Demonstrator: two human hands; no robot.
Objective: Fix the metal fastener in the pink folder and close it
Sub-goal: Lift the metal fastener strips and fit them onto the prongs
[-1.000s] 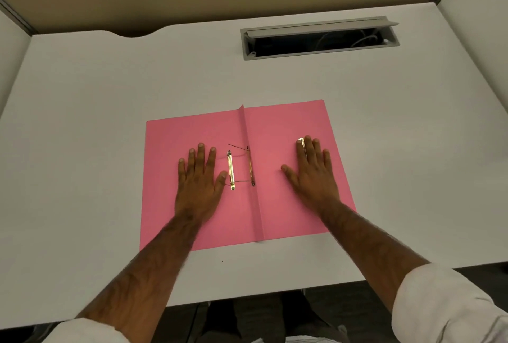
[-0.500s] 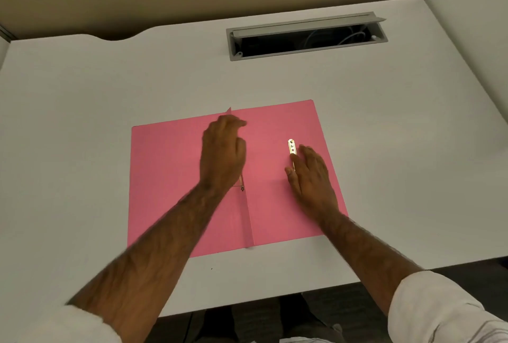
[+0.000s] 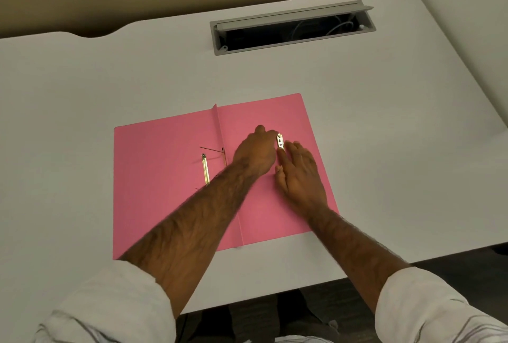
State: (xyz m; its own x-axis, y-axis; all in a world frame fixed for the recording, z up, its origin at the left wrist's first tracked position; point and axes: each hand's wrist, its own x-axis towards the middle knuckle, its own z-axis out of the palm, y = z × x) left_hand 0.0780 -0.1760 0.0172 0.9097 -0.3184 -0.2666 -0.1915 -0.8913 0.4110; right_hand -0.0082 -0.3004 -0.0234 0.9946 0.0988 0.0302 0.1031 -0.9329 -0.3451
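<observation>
The pink folder [image 3: 165, 166] lies open and flat on the white desk. A gold fastener bar [image 3: 205, 169] rests on its left half beside the spine, with thin metal prongs [image 3: 210, 149] sticking out near the fold. A small gold metal clip piece [image 3: 279, 140] lies on the right half. My left hand [image 3: 255, 151] has crossed over the spine and its fingers touch that piece; whether it grips it is hidden. My right hand [image 3: 299, 169] lies flat, fingers spread, with a fingertip against the piece's near end.
A grey cable slot [image 3: 292, 28] with its lid open is set into the desk [image 3: 82, 90] at the back. The desk's front edge runs just below the folder. A partition wall stands behind, and another desk panel at the right.
My left hand left the folder's left half and crossed to the right, reaching the gold piece. The fastener bar is uncovered again. My right hand stayed nearly still.
</observation>
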